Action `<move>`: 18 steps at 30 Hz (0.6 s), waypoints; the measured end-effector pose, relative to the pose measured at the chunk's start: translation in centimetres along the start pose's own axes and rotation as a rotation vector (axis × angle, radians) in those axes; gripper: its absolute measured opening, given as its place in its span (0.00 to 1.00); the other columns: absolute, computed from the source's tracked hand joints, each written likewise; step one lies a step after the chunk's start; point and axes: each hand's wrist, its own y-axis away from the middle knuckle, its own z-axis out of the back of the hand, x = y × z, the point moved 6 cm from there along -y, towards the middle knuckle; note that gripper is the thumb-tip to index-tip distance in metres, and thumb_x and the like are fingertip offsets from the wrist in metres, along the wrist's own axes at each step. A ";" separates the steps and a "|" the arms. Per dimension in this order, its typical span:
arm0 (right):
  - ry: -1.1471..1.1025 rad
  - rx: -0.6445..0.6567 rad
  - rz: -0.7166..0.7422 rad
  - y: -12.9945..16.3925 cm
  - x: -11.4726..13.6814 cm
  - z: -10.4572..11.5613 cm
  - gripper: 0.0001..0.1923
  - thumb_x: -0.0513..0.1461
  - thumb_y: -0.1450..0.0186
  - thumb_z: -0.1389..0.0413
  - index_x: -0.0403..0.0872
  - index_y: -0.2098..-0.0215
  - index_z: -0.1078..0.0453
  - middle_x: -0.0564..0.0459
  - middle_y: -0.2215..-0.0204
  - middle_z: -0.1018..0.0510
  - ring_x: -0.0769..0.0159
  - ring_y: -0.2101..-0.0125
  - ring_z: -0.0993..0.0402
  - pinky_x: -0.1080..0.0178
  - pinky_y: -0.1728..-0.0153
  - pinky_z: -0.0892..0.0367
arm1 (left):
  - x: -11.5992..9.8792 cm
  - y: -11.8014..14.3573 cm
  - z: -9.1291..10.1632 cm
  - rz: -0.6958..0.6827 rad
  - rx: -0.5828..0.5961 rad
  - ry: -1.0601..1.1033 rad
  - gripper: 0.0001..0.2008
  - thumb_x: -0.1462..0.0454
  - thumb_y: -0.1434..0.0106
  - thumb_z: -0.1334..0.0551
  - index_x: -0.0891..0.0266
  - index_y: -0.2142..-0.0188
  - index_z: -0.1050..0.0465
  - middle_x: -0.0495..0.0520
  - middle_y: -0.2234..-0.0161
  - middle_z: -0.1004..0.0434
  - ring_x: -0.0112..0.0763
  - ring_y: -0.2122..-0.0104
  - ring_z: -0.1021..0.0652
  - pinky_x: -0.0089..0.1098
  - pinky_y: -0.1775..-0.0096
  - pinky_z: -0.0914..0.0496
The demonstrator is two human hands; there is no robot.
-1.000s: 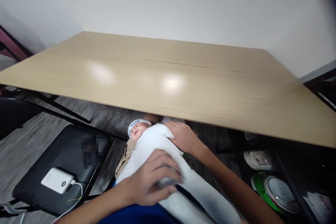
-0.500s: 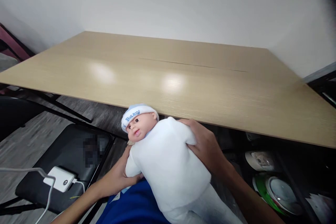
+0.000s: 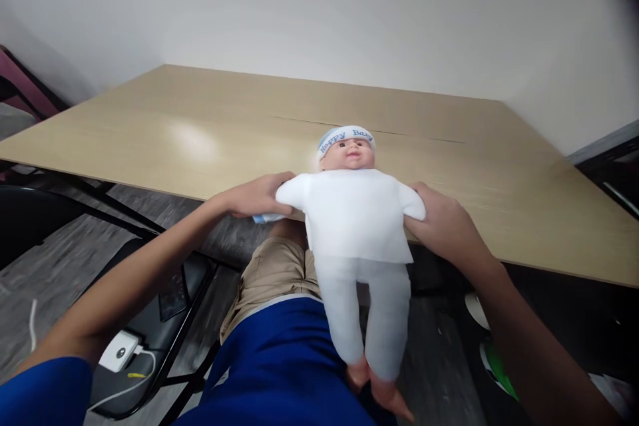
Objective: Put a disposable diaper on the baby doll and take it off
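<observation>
A baby doll (image 3: 357, 219) in a white top and white trousers hangs upright between my two hands, face toward me. On its head is a white and blue cap (image 3: 345, 136) with blue lettering. My left hand (image 3: 262, 196) is closed round one sleeved arm of the doll, and a small white and blue piece of cloth (image 3: 267, 217) shows under that hand. The doll's other arm is gripped by my right hand (image 3: 436, 216). Its head is in front of the tabletop, while its bare feet hang down over my blue shirt.
A wooden table (image 3: 224, 106) stretches ahead to a white wall. At the lower left, a black chair (image 3: 194, 279) bears a white power bank (image 3: 120, 351) with a cable and a dark phone (image 3: 173, 296). A green and white round item (image 3: 499, 369) lies low on the right.
The doll has gone up, forward and right, turning from a tilt to upright with its face toward me. My hands have shifted to its two arms and spread apart.
</observation>
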 end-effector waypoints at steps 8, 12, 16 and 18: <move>-0.051 -0.120 0.062 0.0 -3.3 -2.2 0.19 0.46 0.35 0.44 0.51 0.48 0.26 0.41 0.55 0.14 0.43 0.57 0.20 0.51 0.60 0.30 | 2.7 -2.8 1.0 0.043 0.027 -0.210 0.32 0.46 0.39 0.32 0.62 0.43 0.25 0.59 0.49 0.16 0.46 0.54 0.18 0.37 0.57 0.27; -0.074 -0.166 0.044 0.7 -4.0 -2.5 0.20 0.51 0.31 0.43 0.50 0.48 0.25 0.41 0.54 0.15 0.43 0.56 0.20 0.51 0.58 0.29 | 3.6 -1.6 1.4 0.067 -0.037 -0.248 0.35 0.37 0.38 0.33 0.60 0.45 0.24 0.57 0.55 0.15 0.45 0.59 0.17 0.35 0.62 0.29; -0.108 -0.209 0.027 1.1 -5.3 -3.0 0.26 0.62 0.29 0.42 0.51 0.50 0.24 0.42 0.54 0.15 0.44 0.56 0.19 0.52 0.57 0.31 | 4.6 -0.8 1.5 0.084 -0.137 -0.318 0.35 0.32 0.37 0.34 0.59 0.52 0.23 0.56 0.60 0.15 0.42 0.64 0.19 0.35 0.65 0.34; -0.106 -0.213 0.012 0.8 -6.1 -3.5 0.29 0.65 0.29 0.42 0.51 0.51 0.24 0.43 0.55 0.15 0.44 0.56 0.20 0.52 0.58 0.32 | 5.2 -1.0 1.6 0.081 -0.224 -0.355 0.35 0.31 0.37 0.35 0.59 0.53 0.23 0.56 0.60 0.15 0.43 0.63 0.19 0.35 0.64 0.34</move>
